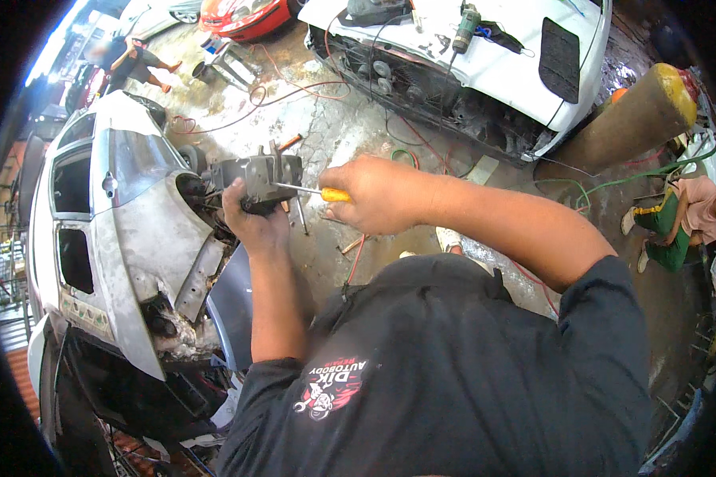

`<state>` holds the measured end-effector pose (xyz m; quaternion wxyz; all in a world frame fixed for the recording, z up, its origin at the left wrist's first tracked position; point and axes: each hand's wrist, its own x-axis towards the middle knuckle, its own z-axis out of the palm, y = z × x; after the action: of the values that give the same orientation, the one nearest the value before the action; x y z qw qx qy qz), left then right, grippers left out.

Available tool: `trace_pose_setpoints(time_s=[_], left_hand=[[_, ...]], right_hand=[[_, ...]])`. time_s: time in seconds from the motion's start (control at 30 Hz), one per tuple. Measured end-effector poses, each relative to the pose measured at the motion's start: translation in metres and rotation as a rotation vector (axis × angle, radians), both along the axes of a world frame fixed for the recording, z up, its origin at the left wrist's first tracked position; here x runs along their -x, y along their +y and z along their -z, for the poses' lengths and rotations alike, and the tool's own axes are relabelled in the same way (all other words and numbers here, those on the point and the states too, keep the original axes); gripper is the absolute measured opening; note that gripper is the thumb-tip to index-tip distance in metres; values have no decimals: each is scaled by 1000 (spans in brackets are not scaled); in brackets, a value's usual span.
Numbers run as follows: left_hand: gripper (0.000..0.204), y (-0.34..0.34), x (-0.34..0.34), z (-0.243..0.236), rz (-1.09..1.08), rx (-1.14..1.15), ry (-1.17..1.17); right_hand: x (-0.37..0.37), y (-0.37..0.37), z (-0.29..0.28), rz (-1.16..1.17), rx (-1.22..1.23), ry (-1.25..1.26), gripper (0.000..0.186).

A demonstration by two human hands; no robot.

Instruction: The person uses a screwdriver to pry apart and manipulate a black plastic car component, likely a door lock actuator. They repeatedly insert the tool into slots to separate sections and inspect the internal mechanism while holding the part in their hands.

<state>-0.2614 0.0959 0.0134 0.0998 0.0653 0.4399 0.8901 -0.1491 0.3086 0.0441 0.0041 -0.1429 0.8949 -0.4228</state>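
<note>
The 1 view comes from the left of 2 fisheye cameras worn on the person's head. It faces steeply down past the black shirt (469, 374) to the left hand (258, 226) and right hand (378, 195), near the lens, and spreads wide over the floor (306, 131) to a white car (505, 75) farther off.

1 screwdrvr (335, 195), 1 held pt (250, 175), 2 own hands (256, 226) (374, 193), 1 drill (467, 32).

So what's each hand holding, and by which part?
Left hand: the dark boxy part, by its near side. Right hand: the screwdriver, by its yellow handle.
</note>
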Motion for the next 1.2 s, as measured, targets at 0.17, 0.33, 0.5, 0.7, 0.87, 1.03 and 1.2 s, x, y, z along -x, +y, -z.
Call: trace_pose_setpoints(time_s=[0.17,0.33,0.5,0.7,0.87,1.03,1.2], left_hand=[[18,-4,2,4,-73,3,18],[26,-9,1,0,-50,44,15],[37,-17,4,-9,-9,24,19],[49,-29,17,5,-6,22,-36],[64,-62,45,32,154,-28,-112],[54,-75,56,56,35,96,-104],[54,-69,54,69,-32,119,-149]], right_hand=[[-8,-10,-6,21,-16,-70,33],[4,0,-20,57,-230,-23,34],[68,112,-71,697,-67,532,31],[18,87,-89,587,-55,433,36],[-16,74,-41,495,-51,232,42],[-64,72,61,507,-43,-145,35],[-113,74,209,614,340,-548,46]])
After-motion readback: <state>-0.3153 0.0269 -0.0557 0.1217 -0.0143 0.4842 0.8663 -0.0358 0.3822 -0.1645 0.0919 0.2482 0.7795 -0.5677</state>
